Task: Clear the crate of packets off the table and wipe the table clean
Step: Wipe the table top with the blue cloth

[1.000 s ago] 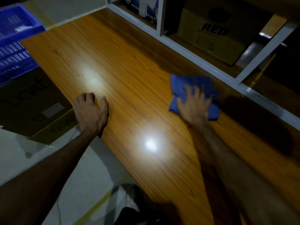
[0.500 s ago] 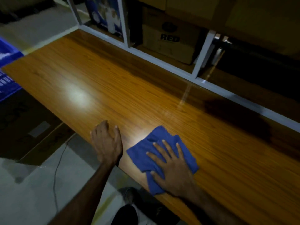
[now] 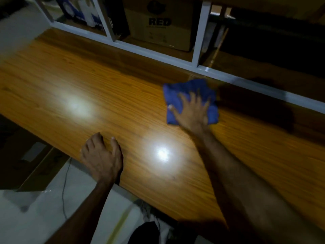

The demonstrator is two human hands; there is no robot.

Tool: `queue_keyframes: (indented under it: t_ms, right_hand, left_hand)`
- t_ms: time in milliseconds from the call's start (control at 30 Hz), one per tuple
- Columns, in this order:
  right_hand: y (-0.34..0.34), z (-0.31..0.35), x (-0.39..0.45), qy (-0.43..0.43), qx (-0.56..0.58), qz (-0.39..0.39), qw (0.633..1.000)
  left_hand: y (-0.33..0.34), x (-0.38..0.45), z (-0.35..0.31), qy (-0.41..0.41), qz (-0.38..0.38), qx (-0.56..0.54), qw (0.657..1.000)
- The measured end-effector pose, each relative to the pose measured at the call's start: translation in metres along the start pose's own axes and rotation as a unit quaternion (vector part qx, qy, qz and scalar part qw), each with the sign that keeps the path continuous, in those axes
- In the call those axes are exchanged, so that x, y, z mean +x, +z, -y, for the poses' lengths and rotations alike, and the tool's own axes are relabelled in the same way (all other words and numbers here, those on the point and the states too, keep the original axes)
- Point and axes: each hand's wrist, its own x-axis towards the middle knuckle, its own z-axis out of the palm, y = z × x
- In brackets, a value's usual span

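Two bare hands lie on the wooden table (image 3: 123, 95), and the blue cloth (image 3: 190, 91) serves as the landmark for everything else. That cloth is crumpled on the tabletop close to the far edge, just short of the white shelf frame (image 3: 197, 32) that runs along behind it. The right hand (image 3: 192, 112) presses flat on the cloth's near half with fingers spread and extended, pinning it to the wood rather than gripping it; the picture is blurred there, so finer detail of the fingertips cannot be told. The left hand (image 3: 102, 157) sits well to the near left of the cloth, at the table's front edge, palm down, fingers loosely curled over the wood and holding nothing. Between the left hand and the cloth a bright light reflection (image 3: 162, 153) glares off the varnish, and a softer one lies farther left of the cloth. Behind the cloth and to its left, inside the frame, stands a cardboard box (image 3: 158, 25) printed with the word RED. Left of that box are blue and white packages, too dim to read. Below the table's front edge, pale floor (image 3: 44, 217) shows, with a thin cable (image 3: 64, 187) trailing across it. No crate of packets appears on the tabletop.
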Motion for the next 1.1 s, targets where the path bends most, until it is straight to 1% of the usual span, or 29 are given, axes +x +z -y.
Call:
queue_keyframes:
  t_ms: [67, 133, 200, 267, 333, 367, 433, 500, 567, 600, 633, 700, 733, 800, 867, 933, 1000, 1033, 1100]
  right_hand:
    - [0.013, 0.029, -0.062, -0.086, -0.009, 0.012, 0.996]
    - [0.022, 0.050, -0.142, -0.177, -0.004, 0.025, 0.984]
    - [0.026, 0.050, -0.204, -0.238, 0.005, 0.049, 0.970]
    - [0.023, 0.029, -0.215, -0.293, -0.003, 0.065, 0.954]
    - [0.018, -0.002, -0.181, -0.332, -0.028, 0.069, 0.940]
    - [0.014, -0.017, -0.153, -0.332, -0.039, 0.069, 0.940]
    - [0.005, -0.047, -0.085, -0.281, -0.062, 0.069, 0.955]
    - [-0.009, -0.076, -0.019, -0.187, -0.049, 0.065, 0.979]
    - [-0.018, -0.096, 0.027, -0.088, 0.025, 0.076, 0.993]
    - [-0.019, -0.099, 0.038, -0.049, 0.052, 0.068, 0.995]
    - [-0.015, -0.096, 0.041, -0.021, 0.055, 0.051, 0.997]
    - [-0.005, -0.071, 0.021, 0.004, 0.001, 0.011, 1.000]
    - [0.002, -0.054, -0.001, -0.001, -0.024, 0.004, 1.000]
    - [0.014, -0.017, -0.066, -0.054, -0.040, 0.002, 0.998]
    - [0.019, 0.010, -0.144, -0.119, -0.022, 0.003, 0.993]
    - [0.025, 0.023, -0.218, -0.160, -0.009, 0.009, 0.987]
    - [0.026, 0.019, -0.272, -0.178, -0.013, 0.032, 0.983]
    - [0.026, 0.010, -0.290, -0.188, -0.011, 0.035, 0.981]
    - [0.021, -0.019, -0.296, -0.228, -0.006, 0.047, 0.972]
  left_hand:
    - [-0.001, 0.000, -0.001, -0.004, 0.004, -0.002, 1.000]
    - [-0.001, 0.001, -0.001, -0.007, 0.006, -0.004, 1.000]
    - [-0.002, 0.002, -0.002, -0.001, 0.005, -0.006, 1.000]
    - [-0.004, 0.001, -0.003, 0.001, 0.007, -0.007, 1.000]
    - [-0.005, 0.000, -0.004, 0.000, 0.011, -0.001, 1.000]
    - [-0.005, -0.001, -0.004, 0.001, 0.013, 0.002, 1.000]
    - [-0.005, -0.001, -0.003, 0.000, 0.017, 0.003, 1.000]
    - [-0.003, 0.000, -0.002, -0.001, 0.014, 0.003, 1.000]
    - [-0.001, 0.001, -0.001, -0.003, 0.005, 0.000, 1.000]
    - [0.000, 0.001, 0.000, -0.006, 0.002, -0.003, 1.000]
    - [0.001, 0.001, 0.001, -0.007, 0.000, -0.004, 1.000]
    - [0.003, 0.002, 0.003, -0.002, 0.002, -0.003, 1.000]
    - [0.003, 0.003, 0.004, 0.001, 0.006, -0.003, 1.000]
    - [0.003, 0.004, 0.005, 0.002, 0.015, -0.004, 1.000]
    - [-0.001, -0.003, 0.002, -0.006, 0.021, -0.032, 0.999]
    - [-0.006, -0.018, -0.007, -0.027, 0.019, -0.084, 0.996]
    - [-0.013, -0.039, -0.018, -0.037, 0.016, -0.118, 0.992]
    - [-0.016, -0.049, -0.024, -0.032, 0.027, -0.130, 0.991]
    - [-0.020, -0.066, -0.037, -0.005, 0.053, -0.150, 0.987]
